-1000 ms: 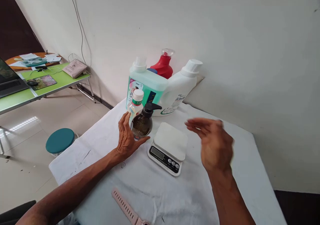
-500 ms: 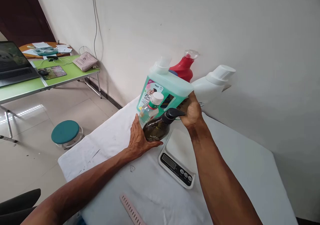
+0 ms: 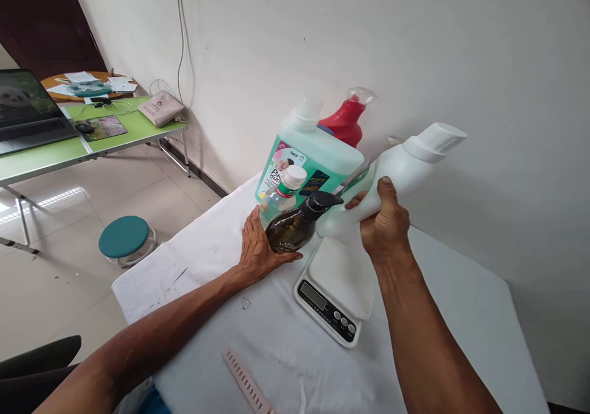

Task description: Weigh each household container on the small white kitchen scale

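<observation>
My right hand is closed round a large white plastic bottle, which tilts with its white cap up to the right. The bottle's lower end is just behind a white kitchen scale. My left hand curves round a dark brown pump bottle with a black pump head, thumb across its front. Against the fingers of that hand stands a clear bottle with a white cap. Behind these are a jug of green liquid and a red bottle with plastic film over its top.
A pink strap lies on the white-covered table near the front. The wall rises close behind the bottles. To the left are a teal stool and a green table bearing a laptop and a pink pouch.
My right hand has moved from behind the green jug onto the white bottle, which has shifted right and tilted. My left hand stays at the pump bottle.
</observation>
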{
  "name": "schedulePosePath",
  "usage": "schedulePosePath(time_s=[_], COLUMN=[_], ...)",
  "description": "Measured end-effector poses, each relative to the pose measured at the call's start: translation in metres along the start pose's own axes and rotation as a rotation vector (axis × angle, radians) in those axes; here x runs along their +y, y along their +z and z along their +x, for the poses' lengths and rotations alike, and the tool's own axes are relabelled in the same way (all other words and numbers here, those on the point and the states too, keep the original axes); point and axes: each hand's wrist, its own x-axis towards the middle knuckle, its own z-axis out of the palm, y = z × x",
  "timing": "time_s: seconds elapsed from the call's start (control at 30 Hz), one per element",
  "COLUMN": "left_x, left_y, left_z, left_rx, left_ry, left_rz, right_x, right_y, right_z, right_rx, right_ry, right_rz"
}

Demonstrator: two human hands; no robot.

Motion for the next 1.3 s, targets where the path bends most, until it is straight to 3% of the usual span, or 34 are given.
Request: schedulePosePath(time_s=[0.13, 0.4, 0.6, 0.73, 0.9, 1.03, 1.17, 1.3], left_x=[0.000, 0.000, 0.000, -0.001, 0.000, 0.002, 0.003, 0.003], left_y=[-0.001, 0.000, 0.001, 0.003, 0.001, -0.001, -0.004, -0.004], left_z=[0.000, 0.000, 0.000, 0.000, 0.001, 0.001, 0.002, 0.002], left_rx=[0.002, 0.018, 0.044, 0.057, 0.051, 0.027, 0.015, 0.013], left_ry=[0.009, -0.008, -0.010, 0.005, -0.020, -0.025, -0.007, -0.011], left_rz=[0.007, 0.015, 0.024, 0.028, 0.024, 0.003, -0.019, -0.012], right_x=[-0.010, -0.009, -0.019, -0.034, -0.072, -0.093, -0.088, -0.078], right_y=[-0.019, -0.043, -0.056, -0.069, -0.085, -0.098, -0.108, -0.104], right_z=[0.004, 0.021, 0.034, 0.026, -0.003, -0.032, -0.058, -0.078], right_rx=[0.094, 0.351, 0.446, 0.474, 0.362, 0.219, 0.102, 0.029], right_ry=[-0.003, -0.145, -0.091, -0.109, -0.298, -0.312, -0.287, -0.295], right_rz=[-0.015, -0.065, 0.013, 0.062, -0.010, -0.055, -0.074, -0.142])
